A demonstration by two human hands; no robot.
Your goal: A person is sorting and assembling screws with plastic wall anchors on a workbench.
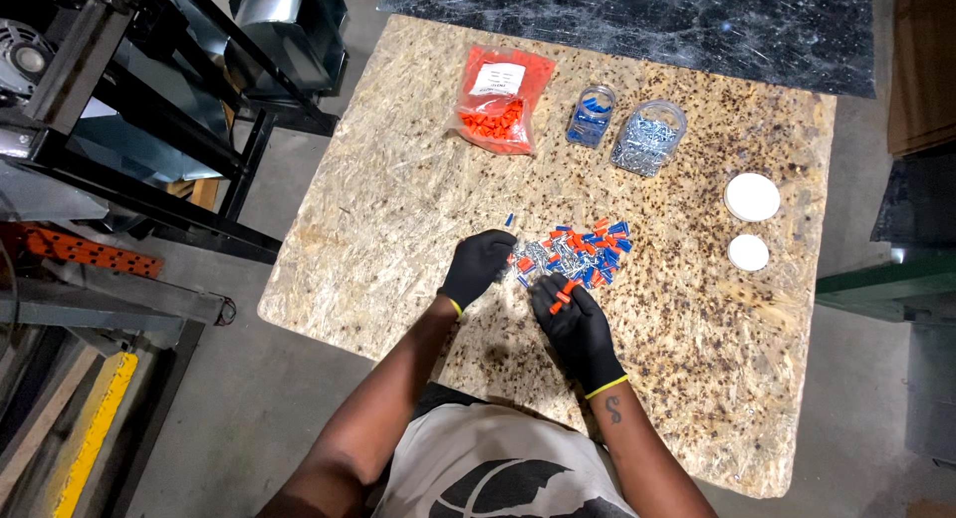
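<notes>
A mixed pile (578, 251) of small orange and blue connectors and silver screws lies in the middle of a chipboard table (378, 199). My left hand (476, 267), in a black glove, rests at the pile's left edge with fingers curled over a few pieces. My right hand (576, 324), also gloved, is just below the pile and holds several orange connectors in its cupped fingers. One blue connector (509, 220) lies apart, above the left hand.
At the far side stand an orange plastic bag of connectors (498, 100), a small clear jar with blue pieces (591, 116) and a larger clear jar of screws (647, 136). Two white lids (751, 197) (748, 252) lie right. Metal racking (129, 110) stands left of the table.
</notes>
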